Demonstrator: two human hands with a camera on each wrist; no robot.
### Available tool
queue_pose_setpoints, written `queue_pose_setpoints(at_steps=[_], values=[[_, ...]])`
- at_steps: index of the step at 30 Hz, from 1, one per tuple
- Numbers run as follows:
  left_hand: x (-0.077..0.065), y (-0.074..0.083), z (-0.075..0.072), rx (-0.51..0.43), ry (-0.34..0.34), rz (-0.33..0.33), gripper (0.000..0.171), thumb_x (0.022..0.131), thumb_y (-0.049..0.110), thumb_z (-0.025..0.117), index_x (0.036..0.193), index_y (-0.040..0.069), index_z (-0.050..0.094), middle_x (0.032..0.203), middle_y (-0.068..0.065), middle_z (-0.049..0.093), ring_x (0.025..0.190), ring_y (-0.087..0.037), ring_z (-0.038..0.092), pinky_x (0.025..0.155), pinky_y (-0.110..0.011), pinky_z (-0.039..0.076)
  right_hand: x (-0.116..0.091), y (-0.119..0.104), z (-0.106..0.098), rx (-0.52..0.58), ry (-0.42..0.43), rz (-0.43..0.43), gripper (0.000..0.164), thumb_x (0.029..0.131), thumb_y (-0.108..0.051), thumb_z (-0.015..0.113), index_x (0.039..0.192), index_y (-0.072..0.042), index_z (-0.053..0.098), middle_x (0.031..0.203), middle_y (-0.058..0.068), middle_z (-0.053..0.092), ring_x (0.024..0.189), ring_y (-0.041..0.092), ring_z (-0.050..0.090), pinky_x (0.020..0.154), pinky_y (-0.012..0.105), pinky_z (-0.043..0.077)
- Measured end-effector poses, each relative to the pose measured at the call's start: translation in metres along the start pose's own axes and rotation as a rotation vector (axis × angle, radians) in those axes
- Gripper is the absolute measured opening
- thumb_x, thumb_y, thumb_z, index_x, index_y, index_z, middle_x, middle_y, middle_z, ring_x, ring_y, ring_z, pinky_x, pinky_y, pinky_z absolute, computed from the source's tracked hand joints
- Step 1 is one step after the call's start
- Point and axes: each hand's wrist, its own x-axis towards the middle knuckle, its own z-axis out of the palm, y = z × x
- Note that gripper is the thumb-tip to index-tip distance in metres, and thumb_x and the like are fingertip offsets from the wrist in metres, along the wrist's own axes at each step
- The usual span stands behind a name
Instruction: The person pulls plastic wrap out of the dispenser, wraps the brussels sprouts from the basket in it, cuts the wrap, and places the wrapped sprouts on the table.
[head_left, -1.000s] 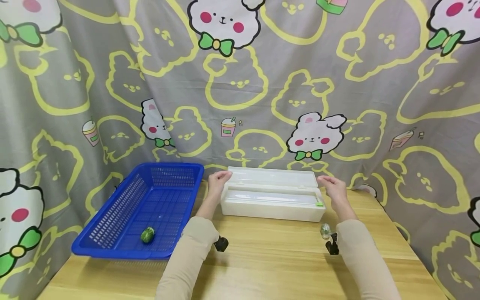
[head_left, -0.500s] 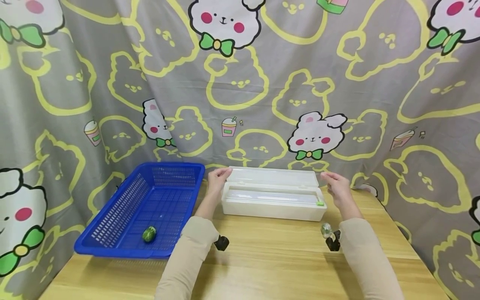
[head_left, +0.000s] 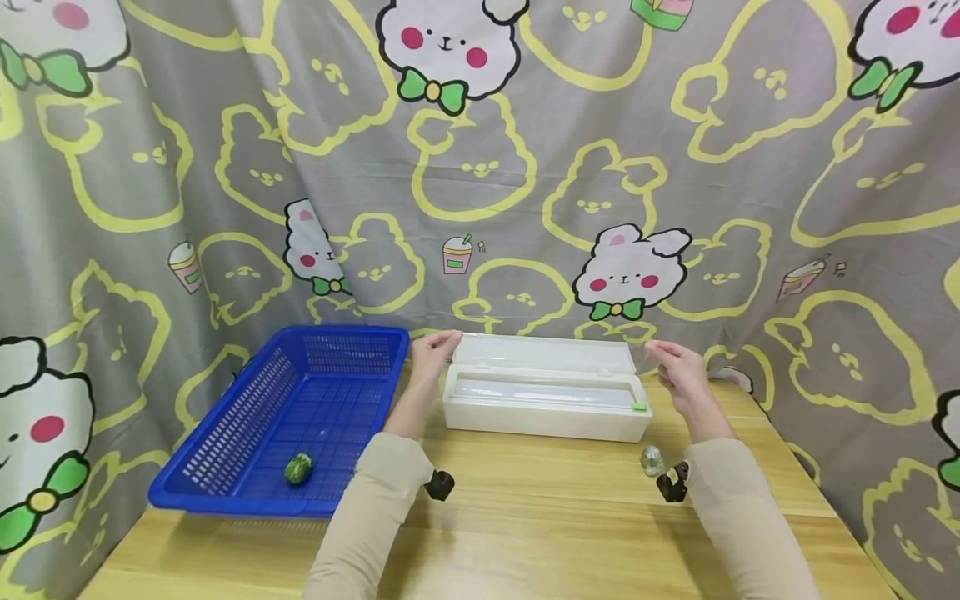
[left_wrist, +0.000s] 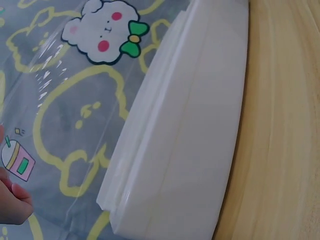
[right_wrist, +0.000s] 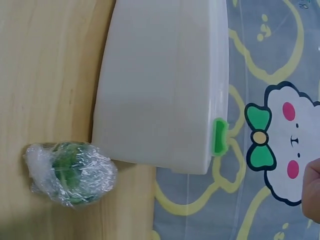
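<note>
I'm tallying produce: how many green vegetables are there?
2: a green vegetable in the blue basket and a plastic-wrapped vegetable by the white box. The left sleeve could hide more.

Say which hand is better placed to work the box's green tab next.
Right, probably. The right hand is near the end of the white box with the green tab; the left hand is at the opposite end. Both seem to pinch clear film, so the right must likely release first.

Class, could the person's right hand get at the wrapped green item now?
Probably yes: the wrapped green item lies on the table near the white box, nothing visibly blocking it. But the right hand appears to pinch clear film, so it might need freeing first.
</note>
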Motion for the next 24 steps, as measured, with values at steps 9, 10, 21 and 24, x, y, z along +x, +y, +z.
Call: queue_pose_setpoints(at_steps=[9, 10, 21, 24], values=[[-0.002, 0.010, -0.002, -0.012, -0.015, 0.005, 0.021, 0.082, 0.006, 0.066, 0.096, -0.009, 0.064, 0.077, 0.008, 0.061, 0.078, -0.005, 0.050, 0.072, -0.018, 0.040, -0.004, -0.007, 0.003, 0.011, -0.006, -0.029, 0.025, 0.088, -0.011, 0.060, 0.068, -0.024, 0.069, 0.063, -0.013, 0.056, 0.040, 0.002, 0.030, 0.044, 0.016, 0.028], [-0.002, 0.011, -0.003, -0.013, -0.014, 0.007, 0.021, 0.082, 0.006, 0.065, 0.096, -0.009, 0.064, 0.076, 0.008, 0.059, 0.078, -0.006, 0.050, 0.072, -0.019, 0.040, -0.004, -0.008, 0.003, 0.012, -0.006, -0.031, 0.024, 0.087, -0.012, 0.060, 0.068, -0.024, 0.069, 0.063, -0.013, 0.056, 0.041, 0.002, 0.030, 0.044, 0.016, 0.028], [-0.004, 0.020, -0.008, -0.028, -0.036, 0.038, 0.023, 0.083, 0.009, 0.066, 0.098, -0.009, 0.064, 0.078, 0.004, 0.056, 0.080, -0.008, 0.051, 0.077, -0.021, 0.041, -0.016, -0.021, 0.009, 0.066, -0.035, -0.072, 0.021, 0.086, -0.009, 0.062, 0.070, -0.021, 0.070, 0.063, -0.011, 0.056, 0.040, 0.002, 0.029, 0.042, 0.016, 0.026], [-0.006, 0.023, -0.009, -0.018, -0.038, 0.047, 0.024, 0.083, 0.010, 0.066, 0.097, -0.009, 0.065, 0.077, 0.005, 0.055, 0.079, -0.008, 0.050, 0.077, -0.021, 0.041, -0.019, -0.025, 0.009, 0.065, -0.037, -0.070, 0.019, 0.085, -0.010, 0.063, 0.071, -0.021, 0.070, 0.062, -0.011, 0.055, 0.040, 0.002, 0.029, 0.043, 0.017, 0.026]])
